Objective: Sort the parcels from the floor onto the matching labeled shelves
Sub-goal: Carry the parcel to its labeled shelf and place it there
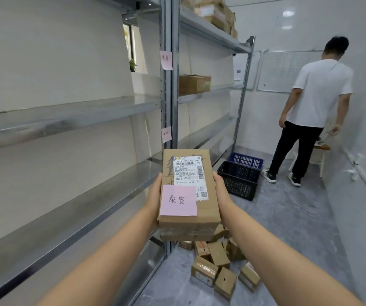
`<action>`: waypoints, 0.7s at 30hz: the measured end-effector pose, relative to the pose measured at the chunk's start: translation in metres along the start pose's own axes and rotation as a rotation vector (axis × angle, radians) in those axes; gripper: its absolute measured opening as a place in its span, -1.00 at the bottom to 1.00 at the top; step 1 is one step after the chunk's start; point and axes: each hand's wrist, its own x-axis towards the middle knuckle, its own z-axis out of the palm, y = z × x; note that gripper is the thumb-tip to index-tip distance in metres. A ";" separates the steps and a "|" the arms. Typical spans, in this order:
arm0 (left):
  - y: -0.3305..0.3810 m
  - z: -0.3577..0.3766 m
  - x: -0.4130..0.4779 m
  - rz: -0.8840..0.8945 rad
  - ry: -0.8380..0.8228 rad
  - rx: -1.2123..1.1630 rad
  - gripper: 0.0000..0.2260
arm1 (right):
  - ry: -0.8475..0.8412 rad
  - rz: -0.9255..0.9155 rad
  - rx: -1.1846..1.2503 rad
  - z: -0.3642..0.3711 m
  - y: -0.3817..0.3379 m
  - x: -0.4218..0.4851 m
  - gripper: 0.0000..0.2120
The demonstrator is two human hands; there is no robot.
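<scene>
Brown cardboard parcel (189, 193) is up at centre frame, clamped between my left hand (154, 195) and right hand (220, 188), palms flat on its long sides, fingers wrapped under where I can't see them. The pink note (178, 200) stuck on top reads 泰安, so I reckon the trick is matching that against the pink shelf tags (166, 60) on the upright just above, too blurry for me to read from here. Keep it level so the note stays on, then slide it flat onto the right metal shelf (67, 113). The rest of the parcels (219, 268) sit in a heap on the grey floor (288, 217) at lower centre. Two crates (239, 180) stand beyond, and a person in a white shirt (318, 93) is at upper right, back turned.
</scene>
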 end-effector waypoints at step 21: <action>0.065 -0.052 0.165 0.044 0.129 -0.011 -0.55 | -0.094 0.150 0.038 0.037 0.007 0.213 -0.56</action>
